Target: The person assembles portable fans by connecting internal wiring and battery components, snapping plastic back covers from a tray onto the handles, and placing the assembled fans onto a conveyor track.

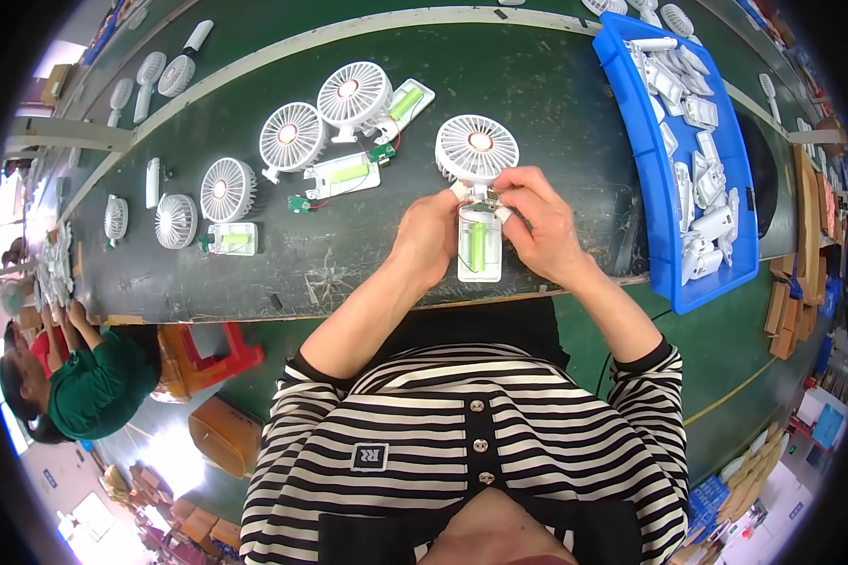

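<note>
A white handheld fan (477,151) lies on the dark green bench in front of me, its round grille pointing away from my body. Below the grille its handle shell (465,268) lies open, with a light green battery cell (479,247) inside. My left hand (428,235) grips the left side of the fan's neck, fingers closed. On the other side my right hand (540,223) pinches at the neck, where a small circuit board (481,199) shows between the hands. Fingertips partly hide that joint. White finger covers show on some fingertips.
Left of my hands lie several fans (292,137) with open handles, batteries and green circuit boards (381,153). A blue bin (664,226) of white plastic shells (712,224) stands at the right. A co-worker in a green top (104,384) sits at the far left.
</note>
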Demonstrator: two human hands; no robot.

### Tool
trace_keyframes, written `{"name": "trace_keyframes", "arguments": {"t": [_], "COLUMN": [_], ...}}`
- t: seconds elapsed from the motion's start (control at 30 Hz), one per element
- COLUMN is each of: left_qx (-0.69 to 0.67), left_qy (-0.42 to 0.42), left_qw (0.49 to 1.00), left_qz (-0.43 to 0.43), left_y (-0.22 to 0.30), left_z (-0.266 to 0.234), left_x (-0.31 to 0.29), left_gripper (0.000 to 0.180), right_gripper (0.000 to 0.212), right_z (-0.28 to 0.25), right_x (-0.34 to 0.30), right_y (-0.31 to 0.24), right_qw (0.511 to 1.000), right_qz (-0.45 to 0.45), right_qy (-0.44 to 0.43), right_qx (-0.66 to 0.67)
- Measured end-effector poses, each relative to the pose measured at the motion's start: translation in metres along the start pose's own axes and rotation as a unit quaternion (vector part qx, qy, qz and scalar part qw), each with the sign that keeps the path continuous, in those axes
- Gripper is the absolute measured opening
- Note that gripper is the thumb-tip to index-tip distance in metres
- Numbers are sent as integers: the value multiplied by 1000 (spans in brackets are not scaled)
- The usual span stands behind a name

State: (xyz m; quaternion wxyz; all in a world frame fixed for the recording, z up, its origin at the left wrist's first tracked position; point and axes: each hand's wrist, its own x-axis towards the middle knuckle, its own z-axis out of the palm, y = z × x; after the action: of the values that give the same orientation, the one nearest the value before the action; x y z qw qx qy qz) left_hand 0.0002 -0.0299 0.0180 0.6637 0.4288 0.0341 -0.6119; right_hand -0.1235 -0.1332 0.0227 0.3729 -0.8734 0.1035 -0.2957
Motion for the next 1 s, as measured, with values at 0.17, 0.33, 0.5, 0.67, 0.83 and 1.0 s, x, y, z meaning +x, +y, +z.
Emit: {"name": "trace_keyframes", "arguments": {"t": [0.17,0.33,0.5,0.67,0.83,1.0], "left_qx": [16,13,20,16,-1,139], "left_qy": [2,-12,-6,-11,-38,-35], "left_qw": [1000,1000,1000,1000,999,990], "left_qz": [-7,-8,-15,-21,-7,-17], "left_y": [1,1,0,0,3,-1], "left_z": [2,-1,0,1,-1,-8], "left_x": [-1,0,0,-2,-4,-2], "left_gripper": [28,28,29,29,31,21], "right_gripper": [16,19,21,23,19,16], "right_z": [0,-2,-3,-4,-5,-6], "right_x": [1,2,2,2,4,5], "right_y": [1,-1,-2,-3,-6,-6], "right_qw": [1000,998,996,990,986,978], "right_qz": [-20,-50,-65,-84,-92,-111], "right_qy": [-6,-19,-33,-54,-69,-95], "right_qx": [-6,-36,-57,-103,-123,-149]}}
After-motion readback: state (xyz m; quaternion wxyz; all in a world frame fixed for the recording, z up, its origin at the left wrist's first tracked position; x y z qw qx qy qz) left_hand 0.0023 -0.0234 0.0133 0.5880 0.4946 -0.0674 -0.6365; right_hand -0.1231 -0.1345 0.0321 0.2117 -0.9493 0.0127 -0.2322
